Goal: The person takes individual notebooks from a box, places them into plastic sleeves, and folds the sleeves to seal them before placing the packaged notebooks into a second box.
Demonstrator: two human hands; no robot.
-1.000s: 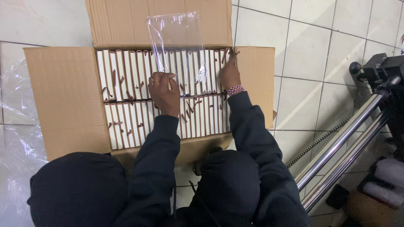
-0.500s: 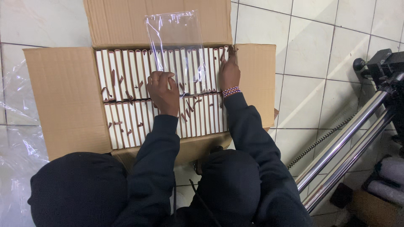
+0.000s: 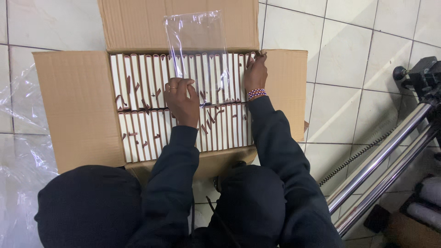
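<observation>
While the left hand (image 3: 181, 101) pinches the clear plastic sleeve (image 3: 197, 46) standing long-axis upright over the carton's (image 3: 73, 105) far row, the right hand (image 3: 255, 76) (fingers curled) grips the rightmost book (image 3: 250, 62) just beside it.

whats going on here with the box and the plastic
A person in dark sleeves bends over an open cardboard box packed with two rows of white-edged books. The left hand rests on the books at the foot of a clear plastic bag that stands upright over the far row. The right hand reaches into the far right corner of the box, fingers on the end books.
</observation>
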